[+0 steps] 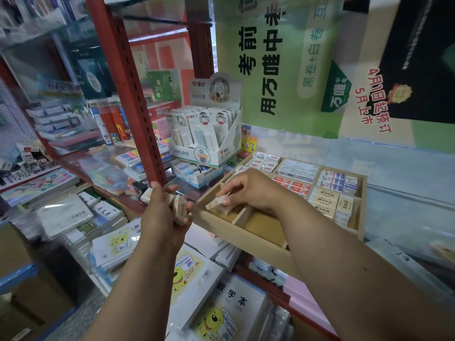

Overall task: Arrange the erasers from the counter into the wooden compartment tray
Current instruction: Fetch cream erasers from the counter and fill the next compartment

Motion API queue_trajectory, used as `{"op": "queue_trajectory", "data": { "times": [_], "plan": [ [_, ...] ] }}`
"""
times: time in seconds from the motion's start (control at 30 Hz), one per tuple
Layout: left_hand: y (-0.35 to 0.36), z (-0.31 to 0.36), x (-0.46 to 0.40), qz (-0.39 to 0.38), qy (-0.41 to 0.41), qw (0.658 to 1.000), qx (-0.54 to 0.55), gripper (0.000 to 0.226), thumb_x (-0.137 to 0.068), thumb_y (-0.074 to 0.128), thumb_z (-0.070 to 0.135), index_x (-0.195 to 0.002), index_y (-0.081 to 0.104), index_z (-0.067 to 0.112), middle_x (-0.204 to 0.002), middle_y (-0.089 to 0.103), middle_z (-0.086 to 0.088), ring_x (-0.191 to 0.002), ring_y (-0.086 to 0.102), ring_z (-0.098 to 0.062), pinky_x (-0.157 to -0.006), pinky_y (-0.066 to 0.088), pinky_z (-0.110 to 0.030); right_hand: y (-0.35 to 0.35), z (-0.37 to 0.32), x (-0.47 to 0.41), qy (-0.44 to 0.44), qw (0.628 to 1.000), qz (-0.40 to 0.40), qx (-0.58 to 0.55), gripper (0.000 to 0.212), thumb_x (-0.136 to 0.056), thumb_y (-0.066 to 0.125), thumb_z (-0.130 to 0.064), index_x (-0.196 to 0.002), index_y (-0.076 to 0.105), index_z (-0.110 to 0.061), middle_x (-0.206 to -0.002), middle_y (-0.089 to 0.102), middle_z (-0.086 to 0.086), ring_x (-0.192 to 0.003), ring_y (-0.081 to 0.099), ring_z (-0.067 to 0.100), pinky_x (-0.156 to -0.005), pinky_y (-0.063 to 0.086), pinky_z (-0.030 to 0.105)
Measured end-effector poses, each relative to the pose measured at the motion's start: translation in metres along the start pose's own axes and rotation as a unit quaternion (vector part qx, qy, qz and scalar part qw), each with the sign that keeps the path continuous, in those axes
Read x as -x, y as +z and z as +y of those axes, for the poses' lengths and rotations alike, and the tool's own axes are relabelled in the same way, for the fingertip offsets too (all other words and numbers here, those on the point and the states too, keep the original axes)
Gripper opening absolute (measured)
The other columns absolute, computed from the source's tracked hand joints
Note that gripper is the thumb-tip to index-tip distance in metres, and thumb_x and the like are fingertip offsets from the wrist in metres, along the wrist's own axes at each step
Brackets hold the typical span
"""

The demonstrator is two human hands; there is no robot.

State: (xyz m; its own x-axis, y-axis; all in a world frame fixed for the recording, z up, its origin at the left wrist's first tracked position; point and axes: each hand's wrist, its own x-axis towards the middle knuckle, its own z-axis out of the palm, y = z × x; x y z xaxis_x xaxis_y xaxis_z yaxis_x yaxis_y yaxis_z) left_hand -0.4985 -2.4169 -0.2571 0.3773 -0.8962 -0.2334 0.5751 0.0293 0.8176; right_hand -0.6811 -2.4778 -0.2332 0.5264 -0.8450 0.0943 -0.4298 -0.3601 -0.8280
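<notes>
Centre right of frame: shallow pale wooden compartment tray [248,238], far cells packed. Right hand [248,190] pinching beige sleeved eraser [216,201] into near-left cell. Left hand [163,212] curled round spare beige erasers [179,209], ready supply.

Matt wooden tray [248,238] (paper-wrapped erasers [325,200])

Right hand [248,190] pinches eraser [216,202] over wooden tray [248,238] compartment; left hand [165,207] holds several erasers [177,209].
</notes>
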Motion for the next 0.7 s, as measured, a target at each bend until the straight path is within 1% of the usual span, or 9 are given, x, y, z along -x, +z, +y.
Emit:
{"op": "queue_trajectory", "data": {
  "times": [0.07, 0.13, 0.27, 0.37, 0.47, 0.57, 0.63, 0.67, 0.7],
  "plan": [
    [-0.002, 0.0, 0.0, 0.005, 0.001, 1.0, -0.001, 0.046, -0.095, 0.042, 0.06, -0.081, 0.059, 0.019, -0.072, 0.056, -0.005, -0.055, 0.055, -0.016, -0.048, 0.035, -0.021, 0.002, 0.0, -0.002, 0.003, 0.999, -0.01, 0.052, 0.024, -0.077, 0.075, -0.009, -0.099, 0.075, -0.017, -0.095, 0.07, -0.008, -0.089, 0.062, 0.006, -0.084, 0.047, 0.021],
    [-0.003, -0.001, 0.0, 0.007, 0.003, 1.0, -0.002, 0.047, -0.094, 0.043, 0.06, -0.081, 0.059, 0.018, -0.073, 0.056, -0.005, -0.056, 0.055, -0.017, -0.051, 0.034, -0.024, 0.005, 0.001, -0.004, -0.001, 0.994, -0.028, 0.109, 0.024, -0.079, 0.074, -0.008, -0.1, 0.075, -0.017, -0.107, 0.07, -0.004, -0.098, 0.061, 0.01, -0.09, 0.046, 0.024],
    [-0.006, -0.002, 0.001, 0.011, 0.004, 1.0, 0.004, 0.046, -0.093, 0.045, 0.06, -0.083, 0.06, 0.017, -0.076, 0.056, -0.007, -0.06, 0.055, -0.019, -0.055, 0.035, -0.026, 0.014, -0.001, -0.006, -0.019, 0.977, -0.07, 0.199, 0.025, -0.089, 0.058, -0.003, -0.104, 0.074, -0.014, -0.12, 0.063, -0.005, -0.111, 0.055, 0.012, -0.094, 0.038, 0.018],
    [-0.009, -0.003, 0.001, 0.011, 0.002, 1.0, 0.007, 0.045, -0.092, 0.047, 0.059, -0.086, 0.06, 0.016, -0.077, 0.056, -0.008, -0.06, 0.055, -0.019, -0.055, 0.035, -0.026, 0.018, -0.007, -0.006, -0.003, 0.97, -0.091, 0.224, 0.034, -0.094, 0.046, -0.002, -0.112, 0.071, -0.016, -0.13, 0.057, -0.006, -0.119, 0.048, 0.012, -0.099, 0.032, 0.019],
    [-0.01, -0.003, 0.0, 0.013, -0.001, 1.0, 0.003, 0.046, -0.091, 0.048, 0.06, -0.087, 0.06, 0.016, -0.075, 0.058, -0.008, -0.059, 0.056, -0.019, -0.055, 0.036, -0.027, 0.023, -0.009, -0.006, 0.01, 0.966, -0.109, 0.233, 0.038, -0.094, 0.043, -0.002, -0.12, 0.067, -0.018, -0.135, 0.055, -0.006, -0.125, 0.045, 0.013, -0.106, 0.03, 0.023],
    [-0.01, -0.002, 0.002, 0.015, -0.004, 1.0, 0.001, 0.045, -0.092, 0.048, 0.06, -0.086, 0.061, 0.016, -0.073, 0.057, -0.007, -0.058, 0.055, -0.019, -0.057, 0.036, -0.028, 0.02, -0.01, -0.007, -0.002, 0.963, -0.078, 0.259, 0.031, -0.095, 0.049, -0.012, -0.116, 0.069, -0.023, -0.12, 0.059, -0.006, -0.116, 0.045, 0.015, -0.104, 0.036, 0.033],
    [-0.01, -0.001, 0.003, 0.015, -0.004, 1.0, -0.001, 0.046, -0.091, 0.048, 0.06, -0.085, 0.062, 0.017, -0.074, 0.058, -0.007, -0.059, 0.056, -0.019, -0.058, 0.036, -0.028, 0.016, -0.014, -0.005, 0.012, 0.971, -0.059, 0.233, 0.015, -0.092, 0.058, -0.022, -0.097, 0.072, -0.023, -0.099, 0.052, -0.004, -0.104, 0.043, 0.016, -0.095, 0.041, 0.037],
    [-0.01, -0.001, 0.003, 0.018, -0.004, 1.0, 0.0, 0.046, -0.091, 0.048, 0.061, -0.084, 0.062, 0.017, -0.074, 0.059, -0.007, -0.059, 0.056, -0.019, -0.059, 0.036, -0.028, 0.015, -0.016, -0.004, 0.024, 0.972, -0.069, 0.224, 0.008, -0.089, 0.062, -0.027, -0.083, 0.066, -0.024, -0.09, 0.048, -0.005, -0.099, 0.043, 0.016, -0.092, 0.042, 0.038],
    [-0.01, -0.001, 0.003, 0.021, -0.003, 1.0, 0.002, 0.047, -0.091, 0.048, 0.061, -0.083, 0.062, 0.017, -0.073, 0.06, -0.007, -0.058, 0.057, -0.018, -0.059, 0.037, -0.028, 0.015, -0.017, -0.003, 0.035, 0.969, -0.087, 0.229, 0.016, -0.088, 0.063, -0.03, -0.075, 0.057, -0.024, -0.084, 0.044, -0.007, -0.095, 0.042, 0.015, -0.091, 0.042, 0.039]
  ]
}}
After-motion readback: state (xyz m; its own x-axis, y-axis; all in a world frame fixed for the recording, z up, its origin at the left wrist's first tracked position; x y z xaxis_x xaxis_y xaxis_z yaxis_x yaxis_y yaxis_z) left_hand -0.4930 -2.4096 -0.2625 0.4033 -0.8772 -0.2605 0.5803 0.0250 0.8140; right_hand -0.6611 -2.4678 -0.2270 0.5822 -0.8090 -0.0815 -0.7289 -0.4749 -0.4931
